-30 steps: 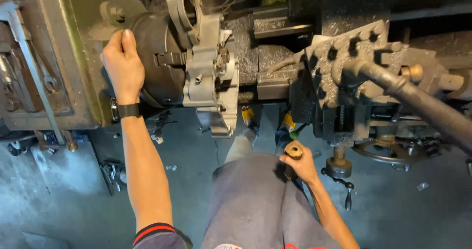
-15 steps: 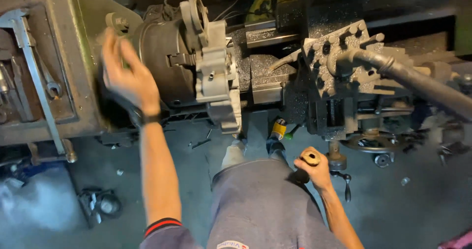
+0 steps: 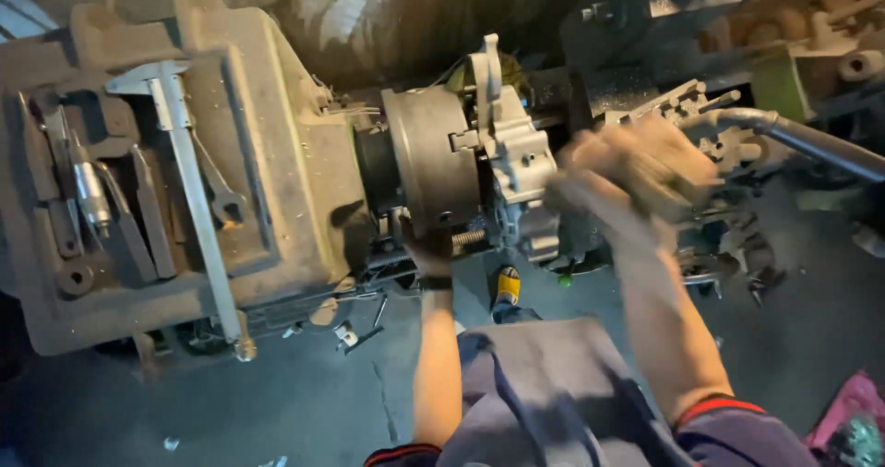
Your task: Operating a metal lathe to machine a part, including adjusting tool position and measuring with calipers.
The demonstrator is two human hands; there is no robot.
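Note:
A lathe fills the view, with its round steel chuck clamping a pale grey cast metal part. My left hand, a dark band on its wrist, reaches up under the chuck's lower edge. Its fingers are tucked against the machine and hidden. My right hand is a motion blur, raised just right of the cast part and in front of the tool post. Whether it holds anything is not visible.
The grey headstock at left carries a long caliper, a wrench and other tools. A dark lever bar sticks out at right. My yellow-and-black shoe stands on the dirty floor, with small metal bits nearby.
The view has swung left and closer. My left hand dropped from the headstock side of the chuck to beneath it. My right hand rose from a low knob to the cast part.

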